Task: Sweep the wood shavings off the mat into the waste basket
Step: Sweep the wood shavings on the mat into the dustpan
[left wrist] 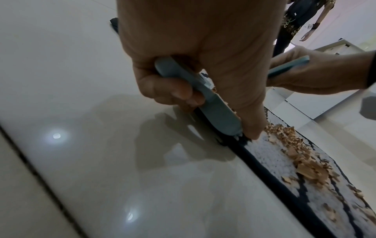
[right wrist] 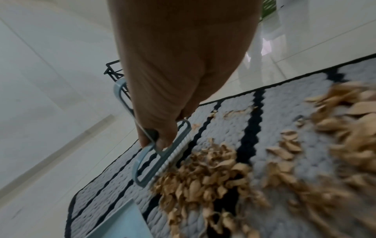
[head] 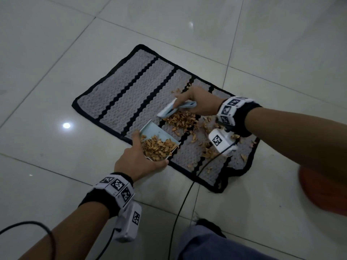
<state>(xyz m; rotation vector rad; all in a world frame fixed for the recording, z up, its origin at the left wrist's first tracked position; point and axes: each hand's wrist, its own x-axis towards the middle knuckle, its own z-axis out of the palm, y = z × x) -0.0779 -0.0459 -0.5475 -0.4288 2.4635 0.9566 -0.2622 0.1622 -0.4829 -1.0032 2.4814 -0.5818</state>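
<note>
A grey mat [head: 131,85] with black stripes lies on the tiled floor. My left hand [head: 139,156] grips a light blue dustpan [head: 159,134] at the mat's near edge, and tan wood shavings [head: 157,147] fill the pan. In the left wrist view the fingers curl round the dustpan's handle [left wrist: 213,103]. My right hand [head: 195,104] holds a light blue brush [head: 169,109], bristles down on the mat behind a pile of shavings [head: 182,121]. The right wrist view shows the brush [right wrist: 160,154] against that pile [right wrist: 203,178], with the pan's corner [right wrist: 122,223] below.
More shavings are scattered over the mat's right end [head: 206,152]. A black cable [head: 187,194] crosses the mat's near edge. A blurred orange-red round object [head: 323,190] sits at the right edge. My knee [head: 216,246] is below. Another person [left wrist: 295,21] stands beyond.
</note>
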